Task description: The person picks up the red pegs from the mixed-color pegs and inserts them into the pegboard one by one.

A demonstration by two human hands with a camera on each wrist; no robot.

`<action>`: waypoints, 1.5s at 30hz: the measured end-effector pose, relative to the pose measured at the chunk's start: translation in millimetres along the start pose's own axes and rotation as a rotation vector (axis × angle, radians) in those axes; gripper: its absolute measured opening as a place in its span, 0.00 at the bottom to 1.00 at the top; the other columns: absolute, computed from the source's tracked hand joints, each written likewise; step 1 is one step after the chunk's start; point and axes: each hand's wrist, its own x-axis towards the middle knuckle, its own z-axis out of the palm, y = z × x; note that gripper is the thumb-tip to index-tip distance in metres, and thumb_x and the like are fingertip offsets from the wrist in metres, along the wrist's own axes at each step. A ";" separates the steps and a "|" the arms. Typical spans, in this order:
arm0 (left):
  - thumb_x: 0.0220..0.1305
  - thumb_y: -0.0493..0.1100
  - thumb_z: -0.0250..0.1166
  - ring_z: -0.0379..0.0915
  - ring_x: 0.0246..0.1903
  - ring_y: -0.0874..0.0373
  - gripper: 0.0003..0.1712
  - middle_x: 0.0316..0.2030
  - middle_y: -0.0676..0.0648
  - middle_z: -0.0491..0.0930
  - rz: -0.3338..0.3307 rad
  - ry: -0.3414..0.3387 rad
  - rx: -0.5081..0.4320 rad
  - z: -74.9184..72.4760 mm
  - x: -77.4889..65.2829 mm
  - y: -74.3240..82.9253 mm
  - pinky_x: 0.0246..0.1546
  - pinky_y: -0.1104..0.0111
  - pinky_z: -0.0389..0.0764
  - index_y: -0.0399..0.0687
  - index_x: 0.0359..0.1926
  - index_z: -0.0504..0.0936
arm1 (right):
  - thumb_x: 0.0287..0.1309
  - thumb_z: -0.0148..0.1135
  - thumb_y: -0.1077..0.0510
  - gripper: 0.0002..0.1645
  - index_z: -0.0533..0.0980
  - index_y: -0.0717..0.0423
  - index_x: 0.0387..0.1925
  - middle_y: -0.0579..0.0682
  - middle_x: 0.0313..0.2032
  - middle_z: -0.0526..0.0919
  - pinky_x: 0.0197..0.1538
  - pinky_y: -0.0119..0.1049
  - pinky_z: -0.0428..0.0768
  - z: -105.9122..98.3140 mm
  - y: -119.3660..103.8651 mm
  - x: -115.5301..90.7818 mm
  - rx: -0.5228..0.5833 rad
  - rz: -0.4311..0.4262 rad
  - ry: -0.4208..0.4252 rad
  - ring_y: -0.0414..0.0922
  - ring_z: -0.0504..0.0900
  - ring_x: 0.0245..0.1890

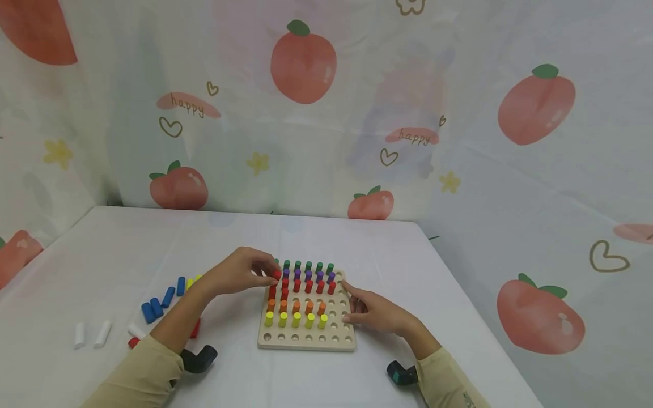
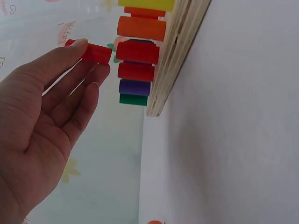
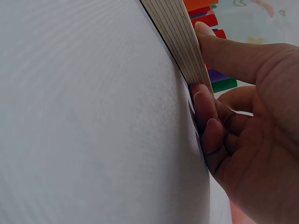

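Note:
A wooden pegboard (image 1: 309, 345) lies on the table with rows of green, purple, red, orange and yellow pegs standing in its holes. My left hand (image 1: 237, 273) pinches a red peg (image 2: 97, 53) between thumb and fingers, over the board's left side. In the left wrist view the peg is tilted and apart from the pegs in the board. Two red pegs stand at the left end of the partly filled row below the full red one. On the right side, my right hand (image 1: 380, 311) grips the board's edge, thumb on the upper face and fingers curled against the side.
Loose blue pegs (image 1: 168, 297) lie left of the board, with yellow ones partly hidden behind the left forearm. White pegs (image 1: 102, 334) are farther left, and a red peg (image 1: 196, 328) lies beside the forearm. A patterned cloth (image 1: 326, 141) hangs behind the table.

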 end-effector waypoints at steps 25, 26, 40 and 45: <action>0.65 0.38 0.74 0.83 0.38 0.62 0.09 0.37 0.57 0.86 -0.038 -0.076 -0.110 32.8 24.1 12.9 0.46 0.67 0.84 0.43 0.46 0.88 | 0.65 0.72 0.47 0.51 0.57 0.53 0.81 0.49 0.39 0.74 0.36 0.36 0.72 1.3 -1.2 0.2 0.002 0.002 -0.004 0.46 0.73 0.36; 0.65 0.37 0.74 0.83 0.39 0.61 0.09 0.37 0.56 0.86 -0.045 -0.082 -0.111 33.3 24.6 13.5 0.47 0.66 0.84 0.43 0.46 0.88 | 0.65 0.72 0.47 0.51 0.57 0.53 0.81 0.49 0.39 0.74 0.36 0.36 0.72 1.0 -1.5 0.0 0.000 0.002 -0.004 0.46 0.73 0.36; 0.65 0.35 0.73 0.84 0.40 0.61 0.09 0.39 0.55 0.86 -0.118 -0.096 -0.083 40.7 26.5 20.0 0.47 0.65 0.84 0.46 0.46 0.88 | 0.65 0.72 0.47 0.51 0.57 0.53 0.80 0.49 0.38 0.74 0.35 0.36 0.70 -0.9 -1.4 -2.3 0.016 0.011 -0.005 0.46 0.72 0.36; 0.65 0.34 0.73 0.84 0.41 0.59 0.09 0.40 0.53 0.86 -0.150 -0.090 -0.066 41.7 26.5 22.4 0.47 0.63 0.85 0.46 0.45 0.87 | 0.65 0.72 0.47 0.51 0.57 0.53 0.80 0.49 0.39 0.74 0.35 0.36 0.71 -1.0 -1.4 -1.0 0.019 0.005 -0.007 0.46 0.72 0.36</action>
